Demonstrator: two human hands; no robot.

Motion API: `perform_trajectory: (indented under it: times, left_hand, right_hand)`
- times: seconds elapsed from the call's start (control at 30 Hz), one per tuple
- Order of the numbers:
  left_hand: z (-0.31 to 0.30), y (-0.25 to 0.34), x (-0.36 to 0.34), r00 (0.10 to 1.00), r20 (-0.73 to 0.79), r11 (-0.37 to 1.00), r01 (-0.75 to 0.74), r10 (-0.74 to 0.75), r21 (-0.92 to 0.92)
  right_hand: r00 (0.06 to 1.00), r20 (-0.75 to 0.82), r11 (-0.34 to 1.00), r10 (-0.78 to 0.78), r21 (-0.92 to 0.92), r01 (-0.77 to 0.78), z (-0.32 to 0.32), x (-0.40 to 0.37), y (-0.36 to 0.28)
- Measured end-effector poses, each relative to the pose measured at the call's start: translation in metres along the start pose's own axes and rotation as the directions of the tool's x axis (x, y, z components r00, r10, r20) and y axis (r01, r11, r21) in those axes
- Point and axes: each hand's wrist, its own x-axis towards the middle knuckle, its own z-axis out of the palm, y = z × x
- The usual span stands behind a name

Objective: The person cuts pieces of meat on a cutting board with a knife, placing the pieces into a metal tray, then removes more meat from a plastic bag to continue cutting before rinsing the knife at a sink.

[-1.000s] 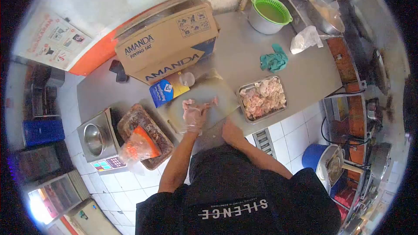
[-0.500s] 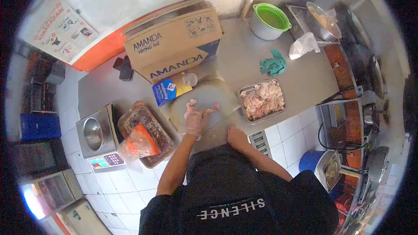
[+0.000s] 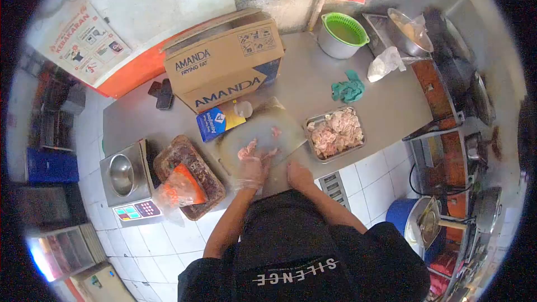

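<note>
My left hand (image 3: 249, 173), in a clear plastic glove, is pressed on pieces of raw meat (image 3: 246, 151) near the front of a pale cutting board (image 3: 232, 140). A small meat scrap (image 3: 276, 131) lies apart farther up the board. Just right of the board's front part, my right hand (image 3: 300, 175) is closed at the table's edge; what it grips is too unclear to make out. To the right of the board stands a metal tray (image 3: 364, 144) filled with cut raw meat (image 3: 337, 131).
Behind the board are a glove box (image 3: 211, 123) and a large carton (image 3: 224, 67). A browned tray (image 3: 165, 159) with an orange-and-clear bag (image 3: 182, 185) and a scale with a bowl (image 3: 120, 174) stand left. A green cloth (image 3: 348, 87) and colander pot (image 3: 342, 36) are back right.
The view has shifted slightly. My left hand and the meat under it sit a little lower, and a scrap now lies separately on the board. My right hand has moved slightly left.
</note>
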Motion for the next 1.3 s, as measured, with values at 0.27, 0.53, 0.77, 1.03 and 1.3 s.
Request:
perform_trajectory:
  times: [0.27, 0.53, 0.77, 1.03, 1.3]
  left_hand:
    - [0.012, -0.029, -0.003, 0.992, 0.124, 0.996, -0.01, -0.001, 0.088]
    - [0.037, -0.026, -0.005, 0.982, 0.141, 0.99, 0.132, -0.125, -0.041]
    - [0.06, -0.022, 0.001, 0.984, -0.176, 1.0, 0.011, -0.007, 0.027]
    - [0.094, -0.033, -0.01, 0.97, 0.081, 0.959, 0.241, -0.231, -0.146]
    - [0.079, -0.026, -0.01, 0.976, 0.053, 0.952, 0.216, -0.21, -0.215]
  right_hand:
    - [0.998, 0.021, 0.998, -0.053, 0.016, 0.053, 0.004, -0.015, -0.017]
    - [0.999, 0.034, 1.0, -0.018, 0.017, 0.017, -0.012, -0.012, -0.031]
    - [0.993, 0.058, 0.982, 0.106, 0.15, -0.113, 0.008, -0.027, -0.036]
    - [0.996, -0.048, 0.988, -0.072, 0.133, 0.078, 0.033, -0.015, -0.025]
    - [0.986, -0.034, 0.987, -0.16, 0.025, 0.161, 0.048, 0.008, -0.012]
